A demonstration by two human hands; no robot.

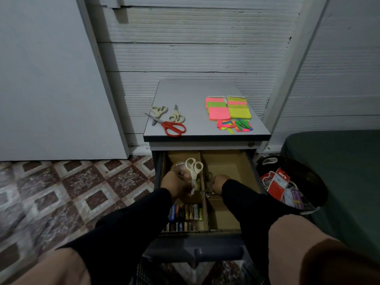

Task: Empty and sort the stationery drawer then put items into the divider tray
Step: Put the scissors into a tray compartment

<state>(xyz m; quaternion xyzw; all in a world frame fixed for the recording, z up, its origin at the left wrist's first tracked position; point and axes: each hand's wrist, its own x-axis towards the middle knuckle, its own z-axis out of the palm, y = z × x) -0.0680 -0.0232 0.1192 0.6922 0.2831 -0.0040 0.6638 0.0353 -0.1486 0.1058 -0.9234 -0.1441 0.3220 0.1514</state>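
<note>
Down in the open drawer (205, 233), the left hand (176, 182) grips cream-handled scissors (194, 169), handles up, blades pointing down past the fingers. Just right of it, the right hand (219, 183) curls over something dark by the cardboard divider tray's (230, 161) partition; what it holds I cannot tell. Batteries (185, 212) lie nearer than the left wrist.

Stationery tally
Four scissors: three cream-handled (194, 166), one red-handled (173, 128); two rows of sticky-note pads (228, 109); two rows of batteries (186, 212).
</note>
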